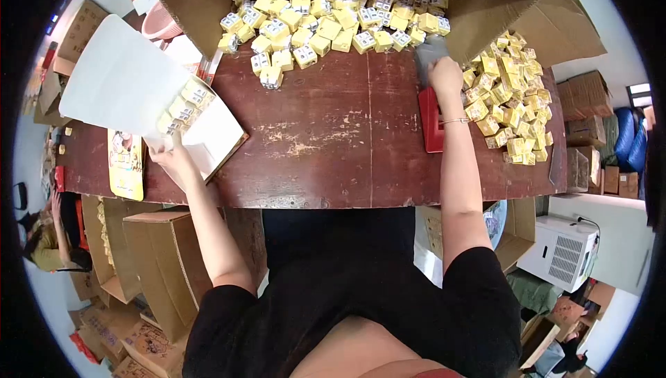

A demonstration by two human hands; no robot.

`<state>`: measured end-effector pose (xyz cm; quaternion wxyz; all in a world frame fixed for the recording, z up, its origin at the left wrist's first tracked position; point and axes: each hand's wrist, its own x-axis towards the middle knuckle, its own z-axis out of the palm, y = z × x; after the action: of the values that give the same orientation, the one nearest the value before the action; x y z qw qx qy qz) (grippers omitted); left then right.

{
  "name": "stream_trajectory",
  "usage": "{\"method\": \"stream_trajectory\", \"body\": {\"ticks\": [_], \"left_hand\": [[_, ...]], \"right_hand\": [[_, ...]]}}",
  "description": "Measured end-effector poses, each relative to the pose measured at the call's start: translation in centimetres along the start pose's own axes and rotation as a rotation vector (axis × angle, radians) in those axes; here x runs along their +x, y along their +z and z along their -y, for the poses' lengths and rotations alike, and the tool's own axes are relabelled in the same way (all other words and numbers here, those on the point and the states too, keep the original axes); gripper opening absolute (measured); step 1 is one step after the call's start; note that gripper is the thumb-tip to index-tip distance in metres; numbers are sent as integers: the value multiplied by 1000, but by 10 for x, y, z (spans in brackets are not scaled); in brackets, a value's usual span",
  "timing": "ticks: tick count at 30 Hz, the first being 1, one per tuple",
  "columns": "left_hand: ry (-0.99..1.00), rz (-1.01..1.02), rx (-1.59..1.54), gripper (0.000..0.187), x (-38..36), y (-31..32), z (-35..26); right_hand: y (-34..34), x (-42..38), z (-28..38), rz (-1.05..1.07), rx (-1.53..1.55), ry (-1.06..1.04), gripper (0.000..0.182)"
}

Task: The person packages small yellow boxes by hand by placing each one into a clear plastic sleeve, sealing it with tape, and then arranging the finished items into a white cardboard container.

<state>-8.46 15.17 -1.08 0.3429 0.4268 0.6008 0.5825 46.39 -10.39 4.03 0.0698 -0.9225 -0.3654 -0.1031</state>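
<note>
My left hand is closed at the lower edge of a raised white sheet, fingers pinched on it. Several small yellow boxes show beside the sheet, over a white open box. My right hand is closed around the upper part of a red tool with a dark, blurred top; what exactly the fingers grip is partly hidden. A pile of yellow boxes lies just right of my right wrist.
A cardboard box on its side spills many yellow and white boxes at the back of the brown table. A yellow packet lies at the left. Another person is at the far left.
</note>
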Motion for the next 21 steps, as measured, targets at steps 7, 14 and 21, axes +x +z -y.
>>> {"method": "stream_trajectory", "body": {"ticks": [7,14,21], "left_hand": [[502,372,207,57,-148,58,-91],[-461,1270,-240,38,-223,130,-101],[-775,1491,-163,39,-236,156,-73]], "right_hand": [[-15,-2,8,39,-22,-24,31],[-49,-27,23,-265,173,-204,16],[-74,-149,76,32,453,-815,28]]}}
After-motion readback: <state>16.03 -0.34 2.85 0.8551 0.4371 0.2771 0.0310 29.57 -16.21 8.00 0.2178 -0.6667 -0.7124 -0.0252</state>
